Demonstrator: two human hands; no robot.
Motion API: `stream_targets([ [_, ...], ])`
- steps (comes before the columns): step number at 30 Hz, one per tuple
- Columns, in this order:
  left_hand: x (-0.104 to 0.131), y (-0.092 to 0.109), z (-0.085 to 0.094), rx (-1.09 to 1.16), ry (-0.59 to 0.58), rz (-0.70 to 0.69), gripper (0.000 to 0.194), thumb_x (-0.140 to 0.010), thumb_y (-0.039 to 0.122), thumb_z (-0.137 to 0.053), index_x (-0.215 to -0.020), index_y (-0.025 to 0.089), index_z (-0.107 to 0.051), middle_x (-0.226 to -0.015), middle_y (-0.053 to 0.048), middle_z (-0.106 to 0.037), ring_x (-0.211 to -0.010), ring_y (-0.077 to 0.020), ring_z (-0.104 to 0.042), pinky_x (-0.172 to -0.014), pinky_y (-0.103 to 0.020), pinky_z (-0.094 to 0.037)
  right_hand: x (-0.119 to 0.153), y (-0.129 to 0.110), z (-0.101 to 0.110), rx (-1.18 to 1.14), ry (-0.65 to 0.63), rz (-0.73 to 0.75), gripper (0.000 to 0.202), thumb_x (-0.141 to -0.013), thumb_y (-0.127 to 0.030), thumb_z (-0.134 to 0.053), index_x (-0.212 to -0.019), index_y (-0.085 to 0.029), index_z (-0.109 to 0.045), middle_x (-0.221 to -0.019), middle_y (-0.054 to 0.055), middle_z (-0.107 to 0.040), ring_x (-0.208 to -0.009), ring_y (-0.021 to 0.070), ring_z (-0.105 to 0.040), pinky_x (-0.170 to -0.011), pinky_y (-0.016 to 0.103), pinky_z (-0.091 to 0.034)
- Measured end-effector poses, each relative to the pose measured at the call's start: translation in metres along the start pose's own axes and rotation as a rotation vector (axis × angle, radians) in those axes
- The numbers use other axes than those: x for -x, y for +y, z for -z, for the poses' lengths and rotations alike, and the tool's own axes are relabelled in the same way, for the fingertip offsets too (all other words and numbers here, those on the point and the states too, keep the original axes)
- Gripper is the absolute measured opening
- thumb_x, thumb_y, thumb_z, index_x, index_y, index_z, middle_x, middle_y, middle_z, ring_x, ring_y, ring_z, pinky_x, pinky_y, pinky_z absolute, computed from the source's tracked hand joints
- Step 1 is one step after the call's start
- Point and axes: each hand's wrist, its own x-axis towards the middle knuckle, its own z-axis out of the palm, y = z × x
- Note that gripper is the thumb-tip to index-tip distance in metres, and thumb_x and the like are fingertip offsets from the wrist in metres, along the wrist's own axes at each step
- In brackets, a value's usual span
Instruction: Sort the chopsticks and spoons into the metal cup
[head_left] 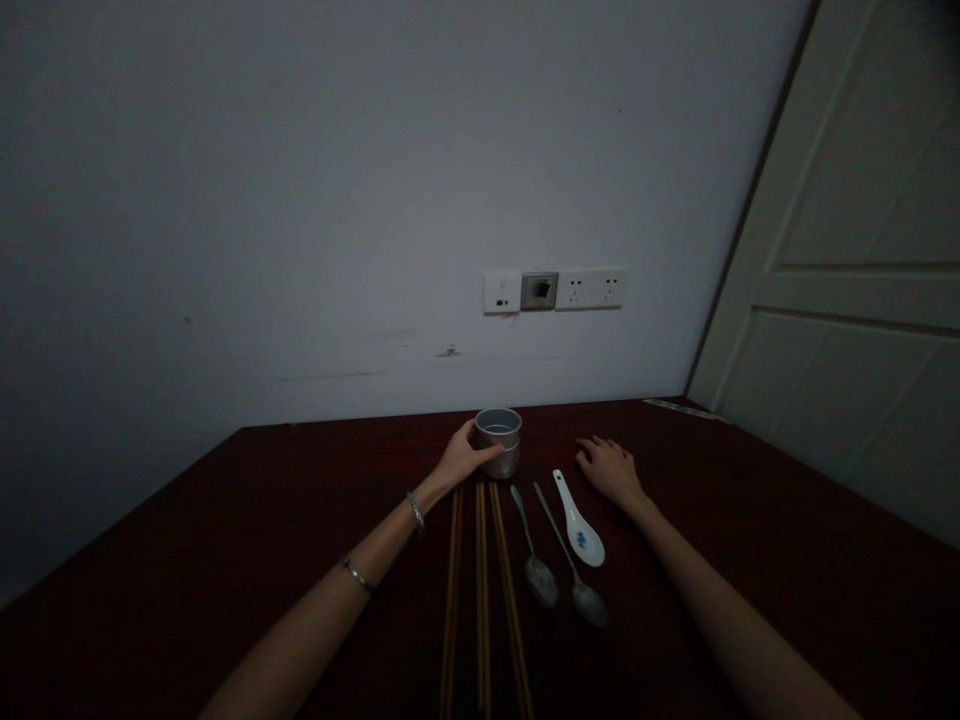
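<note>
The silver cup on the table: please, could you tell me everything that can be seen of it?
The cup looks like silver-grey metal, round, with a raised rim and a line around its middle, perhaps a second, nested cup. It appears to stand upright, mouth up, on the dark red table, beyond the chopsticks. The left hand grips its left side, thumb across the front.

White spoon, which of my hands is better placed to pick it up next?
Probably your right. The right hand rests beside the white spoon, near its handle, with nothing visibly in its grasp. Your left hand is farther off, holding the cup.
</note>
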Motion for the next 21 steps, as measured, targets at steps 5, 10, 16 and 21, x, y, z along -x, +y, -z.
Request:
stream_targets([
  [5,0.002,0.004,0.002,-0.044,-0.013,-0.006,0.061,-0.062,0.026,-0.073,-0.116,0.012,-0.050,-0.118,-0.013,-0.056,-0.107,-0.0212,-0.053,-0.094,-0.035,-0.039,0.000,-0.001,0.001,0.009,-0.010,-0.005,0.043,-0.085,-0.037,-0.033,-0.121,-0.024,-0.052,-0.131,0.010,-0.046,-0.121,0.0291,-0.036,-0.094,0.047,-0.029],
  [10,0.001,0.005,0.002,-0.036,-0.050,0.033,0.064,-0.062,0.024,-0.073,-0.119,0.012,-0.048,-0.122,-0.014,-0.054,-0.111,-0.0228,-0.051,-0.096,-0.037,-0.037,0.002,-0.001,0.003,0.005,0.004,0.005,0.043,-0.085,-0.037,-0.032,-0.120,-0.023,-0.053,-0.130,0.010,-0.047,-0.120,0.0295,-0.038,-0.093,0.047,-0.030],
  [16,0.001,0.020,0.014,-0.072,-0.276,0.043,0.080,-0.057,0.026,-0.075,-0.127,0.011,-0.039,-0.125,-0.016,-0.050,-0.112,-0.0233,-0.049,-0.098,-0.039,-0.034,0.002,-0.001,0.002,0.013,0.009,0.002,0.043,-0.085,-0.036,-0.032,-0.120,-0.023,-0.053,-0.129,0.010,-0.048,-0.119,0.0293,-0.038,-0.094,0.047,-0.030],
  [21,-0.001,0.035,0.051,-0.446,-0.339,0.189,0.069,-0.057,0.035,-0.072,-0.118,0.010,-0.051,-0.124,-0.016,-0.051,-0.112,-0.0265,-0.048,-0.093,-0.036,-0.036,0.001,-0.001,0.002,0.006,0.006,0.010,0.043,-0.085,-0.036,-0.032,-0.120,-0.024,-0.054,-0.129,0.010,-0.048,-0.119,0.0281,-0.038,-0.093,0.046,-0.030],
])
